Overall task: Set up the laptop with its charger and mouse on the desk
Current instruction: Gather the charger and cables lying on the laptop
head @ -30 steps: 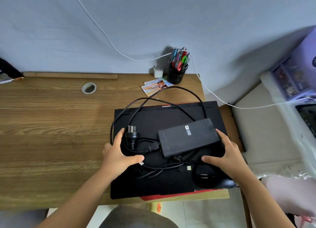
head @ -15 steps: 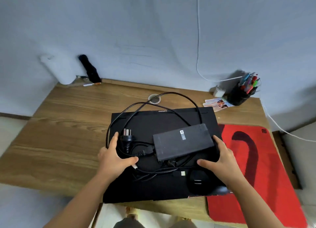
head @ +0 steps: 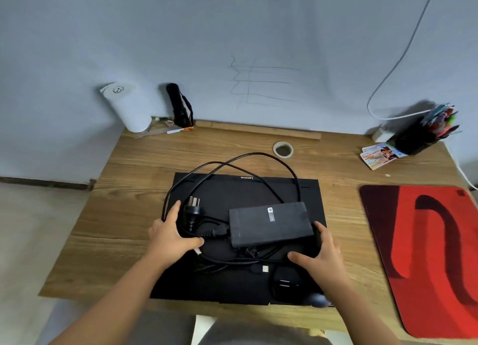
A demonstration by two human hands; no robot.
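Left hand is lying spread on the closed laptop, fingers curved round the cable loop near the plug; the grip is loose, clasping nothing tight. The laptop is sitting flat mid-tabletop, lid down, carrying the charger brick and, at its near right corner, the mouse. Right hand is resting open against the brick's right end, thumb on the lid, not wrapped round anything.

Risks, as judged: the brick and mouse are riding loose on a slick lid, so any tilt or quick shove of the laptop could be sending them sliding off the near edge. The tangled cable could be snagging the plug or dragging the mouse when lifted.

Against the earlier frames: the laptop is sitting further left on the tabletop, and the red mouse pad, before half covered, is lying fully clear and well apart to the right. Both hands are keeping the same places.
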